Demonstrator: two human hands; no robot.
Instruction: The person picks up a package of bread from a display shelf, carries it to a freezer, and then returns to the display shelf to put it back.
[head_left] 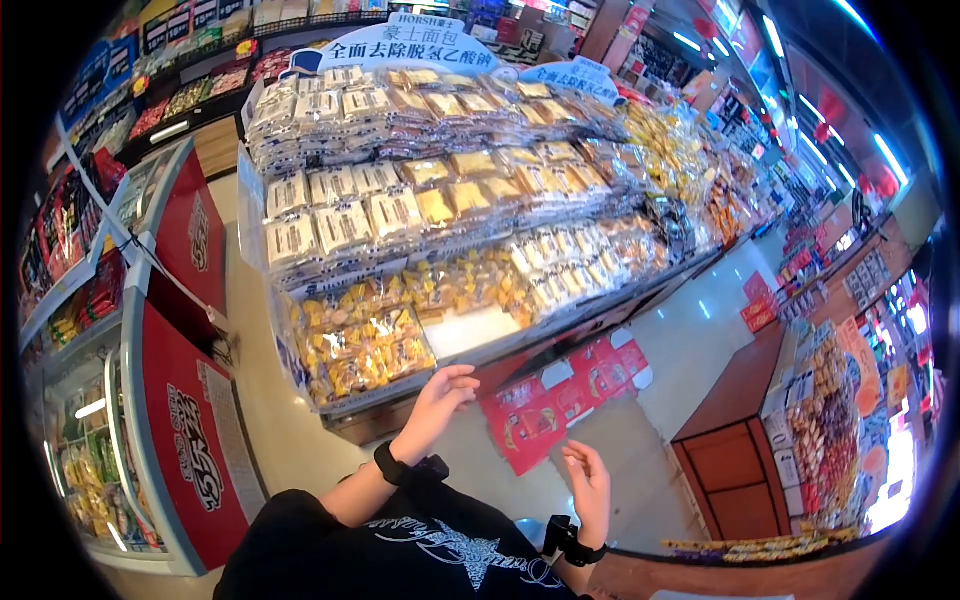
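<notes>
My left hand (438, 405) is held in the air before the near edge of a bread display (480, 365), fingers loosely bent and holding nothing. Lower and to its right, my right hand (590, 482) is also raised, fingers apart, with nothing in it. Nearest to my left hand in the display are yellow-wrapped snack packs (365, 350) and a bare white patch of shelf (470, 330). Behind these lie rows of packaged bread (400, 212). Between and beyond my hands, flattened red cardboard (560, 392) lies on the floor.
Red-sided freezers (195, 430) stand to the left, with a grey floor strip (245, 330) between them and the display. At the right is a brown wooden stand (735, 480) with packaged goods. A blue sign (410, 45) tops the display.
</notes>
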